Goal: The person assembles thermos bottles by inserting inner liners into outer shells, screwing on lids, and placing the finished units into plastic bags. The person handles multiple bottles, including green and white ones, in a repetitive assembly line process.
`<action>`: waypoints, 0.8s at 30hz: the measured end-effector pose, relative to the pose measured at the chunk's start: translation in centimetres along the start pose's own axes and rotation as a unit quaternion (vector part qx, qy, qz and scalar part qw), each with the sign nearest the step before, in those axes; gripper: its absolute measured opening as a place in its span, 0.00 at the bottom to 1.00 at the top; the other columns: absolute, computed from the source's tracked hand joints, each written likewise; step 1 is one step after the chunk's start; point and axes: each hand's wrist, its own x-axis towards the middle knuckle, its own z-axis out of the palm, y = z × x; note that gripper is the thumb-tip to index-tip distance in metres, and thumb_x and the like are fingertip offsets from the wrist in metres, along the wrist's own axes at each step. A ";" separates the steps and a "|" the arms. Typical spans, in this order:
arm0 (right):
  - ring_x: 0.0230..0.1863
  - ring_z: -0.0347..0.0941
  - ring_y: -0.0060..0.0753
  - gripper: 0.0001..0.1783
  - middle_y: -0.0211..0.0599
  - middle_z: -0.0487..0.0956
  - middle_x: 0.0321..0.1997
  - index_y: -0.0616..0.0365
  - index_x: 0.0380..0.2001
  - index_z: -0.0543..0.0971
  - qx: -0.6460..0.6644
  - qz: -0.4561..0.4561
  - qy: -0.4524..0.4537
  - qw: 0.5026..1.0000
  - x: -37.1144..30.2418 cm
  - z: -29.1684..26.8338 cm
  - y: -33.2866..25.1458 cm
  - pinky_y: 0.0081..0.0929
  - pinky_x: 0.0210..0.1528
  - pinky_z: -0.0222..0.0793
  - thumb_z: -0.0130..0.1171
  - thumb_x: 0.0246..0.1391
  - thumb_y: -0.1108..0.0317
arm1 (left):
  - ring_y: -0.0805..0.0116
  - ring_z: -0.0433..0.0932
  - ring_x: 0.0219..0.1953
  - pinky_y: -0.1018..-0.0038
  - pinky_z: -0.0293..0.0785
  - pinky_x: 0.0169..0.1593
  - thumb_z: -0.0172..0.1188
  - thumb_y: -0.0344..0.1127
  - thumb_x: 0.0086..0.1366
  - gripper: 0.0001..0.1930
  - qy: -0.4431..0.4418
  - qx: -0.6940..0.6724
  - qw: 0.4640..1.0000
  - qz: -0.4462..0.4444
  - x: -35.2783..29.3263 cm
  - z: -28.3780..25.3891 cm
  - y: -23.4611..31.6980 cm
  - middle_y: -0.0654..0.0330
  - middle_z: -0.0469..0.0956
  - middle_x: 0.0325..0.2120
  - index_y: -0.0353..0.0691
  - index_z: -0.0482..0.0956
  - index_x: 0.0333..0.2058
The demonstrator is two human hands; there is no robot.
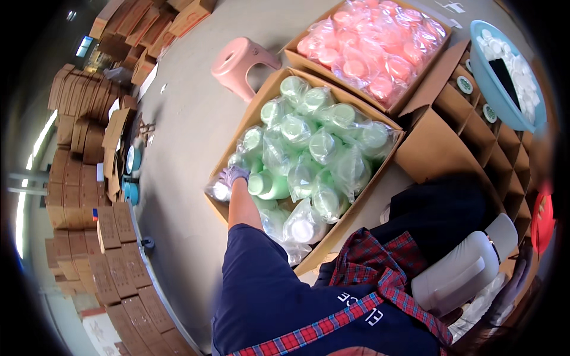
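My left hand (233, 174), in a pale purple glove, reaches to the left edge of an open carton (362, 210) of cups. Its fingers curl on a cup in clear plastic (219, 190). Several pale green cups (297, 129), each in a clear bag, fill the carton, most lying at a slant. At the lower right, a purple-gloved hand (515, 279), apparently my right, is dark and blurred, so its fingers cannot be read. Close to it, a large pale grey jug-like vessel (456, 274) with a handle lies tilted over my lap; what supports it is hidden.
Behind stands a carton of bagged pink cups (356, 68), beside a pink stool (237, 62). To the right are a divided carton (469, 127) holding a few round-topped items and a blue basin (484, 53) of white pieces. Stacked cartons (127, 267) line the left.
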 end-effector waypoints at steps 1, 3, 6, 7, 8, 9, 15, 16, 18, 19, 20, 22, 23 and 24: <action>0.72 0.63 0.42 0.28 0.45 0.68 0.71 0.59 0.70 0.65 -0.018 -0.017 -0.010 1.000 1.6 -0.4 0.7 0.37 0.75 0.52 0.41 0.73 0.56 | 0.53 0.65 0.66 0.52 0.61 0.65 0.59 0.56 0.65 0.30 -0.011 0.037 0.999 -0.001 2.1 0.4 -1.5 0.57 0.71 0.60 0.49 0.72 0.61; 0.71 0.64 0.42 0.26 0.45 0.70 0.70 0.59 0.69 0.67 -0.090 -0.064 0.025 0.994 2.2 -2.8 1.3 0.37 0.74 0.54 0.42 0.73 0.60 | 0.56 0.67 0.64 0.54 0.63 0.64 0.52 0.50 0.68 0.20 0.067 0.069 0.992 0.081 2.9 -1.3 -1.2 0.59 0.75 0.58 0.47 0.81 0.50; 0.69 0.67 0.41 0.24 0.47 0.71 0.68 0.61 0.66 0.70 -0.153 -0.155 0.048 0.975 2.1 -6.5 0.4 0.36 0.71 0.60 0.41 0.73 0.65 | 0.63 0.78 0.46 0.67 0.72 0.52 0.60 0.44 0.64 0.14 0.041 -0.295 0.948 0.113 1.0 -12.3 2.1 0.59 0.82 0.42 0.40 0.84 0.39; 0.68 0.69 0.41 0.23 0.47 0.72 0.68 0.61 0.66 0.70 -0.159 -0.175 0.065 0.970 2.2 -7.0 -0.2 0.36 0.71 0.62 0.40 0.73 0.67 | 0.67 0.79 0.39 0.72 0.74 0.47 0.62 0.41 0.63 0.12 -0.037 -0.433 0.887 0.153 -2.0 -18.2 2.7 0.60 0.82 0.36 0.38 0.84 0.36; 0.66 0.70 0.40 0.23 0.46 0.72 0.68 0.62 0.66 0.70 -0.159 -0.195 0.049 0.967 1.9 -5.6 -2.4 0.35 0.69 0.64 0.41 0.72 0.70 | 0.70 0.77 0.37 0.74 0.73 0.44 0.63 0.39 0.63 0.11 -0.125 -0.475 0.832 0.258 -5.3 -22.5 2.8 0.61 0.81 0.33 0.36 0.83 0.35; 0.65 0.71 0.39 0.23 0.45 0.72 0.68 0.62 0.66 0.70 -0.172 -0.215 0.039 0.960 0.8 -3.4 -6.9 0.35 0.68 0.65 0.41 0.71 0.72 | 0.74 0.76 0.34 0.77 0.73 0.41 0.64 0.36 0.63 0.10 -0.223 -0.506 0.751 0.360 -9.2 -25.6 4.0 0.63 0.79 0.30 0.34 0.82 0.34; 0.30 0.76 0.20 0.24 0.38 0.82 0.38 0.62 0.58 0.73 0.107 -0.237 -0.362 0.895 -0.7 13.6 -21.4 0.19 0.32 0.71 0.60 0.60 0.68 | 0.75 0.76 0.44 0.75 0.72 0.48 0.64 0.24 0.64 0.15 -0.395 -0.583 0.262 0.660 -37.5 -38.9 10.9 0.62 0.78 0.41 0.32 0.77 0.49; 0.25 0.76 0.17 0.23 0.36 0.83 0.33 0.62 0.57 0.74 0.139 -0.210 -0.368 0.895 0.6 13.9 -21.6 0.17 0.27 0.71 0.62 0.59 0.68 | 0.73 0.76 0.48 0.74 0.72 0.51 0.66 0.25 0.62 0.22 -0.429 -0.596 0.203 0.648 -40.5 -40.4 11.6 0.60 0.77 0.45 0.32 0.74 0.55; 0.20 0.73 0.18 0.13 0.34 0.81 0.24 0.63 0.42 0.80 0.223 -0.127 -0.304 0.918 5.2 10.5 -21.0 0.16 0.23 0.69 0.61 0.61 0.65 | 0.63 0.69 0.61 0.68 0.63 0.64 0.73 0.32 0.52 0.44 -0.275 -0.613 0.172 0.720 -41.5 -40.9 14.2 0.51 0.70 0.58 0.29 0.61 0.66; 0.19 0.72 0.18 0.12 0.33 0.80 0.21 0.63 0.36 0.81 0.268 -0.096 -0.249 0.926 7.5 8.2 -20.5 0.16 0.22 0.68 0.61 0.62 0.64 | 0.56 0.64 0.68 0.63 0.56 0.71 0.79 0.38 0.44 0.57 -0.093 -0.617 0.189 0.758 -40.5 -40.5 15.9 0.46 0.65 0.66 0.28 0.54 0.70; 0.18 0.71 0.19 0.13 0.32 0.78 0.21 0.64 0.35 0.80 0.277 -0.077 -0.223 0.931 10.0 6.1 -19.4 0.17 0.20 0.65 0.61 0.62 0.63 | 0.54 0.62 0.69 0.62 0.55 0.72 0.79 0.39 0.43 0.60 -0.069 -0.581 0.213 0.783 -40.6 -40.0 16.8 0.44 0.63 0.67 0.27 0.52 0.70; 0.19 0.71 0.21 0.11 0.32 0.77 0.21 0.60 0.33 0.80 0.323 -0.018 -0.220 0.920 13.9 3.1 -17.8 0.17 0.19 0.64 0.61 0.62 0.63 | 0.53 0.60 0.71 0.60 0.55 0.72 0.79 0.40 0.43 0.63 -0.028 -0.442 0.293 0.847 -42.9 -38.0 20.6 0.41 0.60 0.68 0.28 0.46 0.72; 0.19 0.71 0.21 0.10 0.32 0.77 0.21 0.59 0.34 0.79 0.325 -0.018 -0.214 0.921 15.9 2.2 -16.4 0.17 0.20 0.65 0.61 0.63 0.63 | 0.53 0.59 0.71 0.60 0.55 0.72 0.79 0.39 0.44 0.65 -0.014 -0.344 0.343 0.874 -45.3 -36.4 22.6 0.40 0.59 0.69 0.29 0.43 0.73; 0.19 0.72 0.23 0.10 0.31 0.76 0.21 0.58 0.35 0.78 0.394 0.032 -0.206 0.895 17.6 2.5 -15.6 0.19 0.21 0.67 0.61 0.63 0.63 | 0.56 0.66 0.66 0.63 0.61 0.68 0.77 0.37 0.48 0.57 -0.125 -0.382 0.300 0.865 -47.5 -34.9 24.5 0.41 0.64 0.65 0.29 0.49 0.71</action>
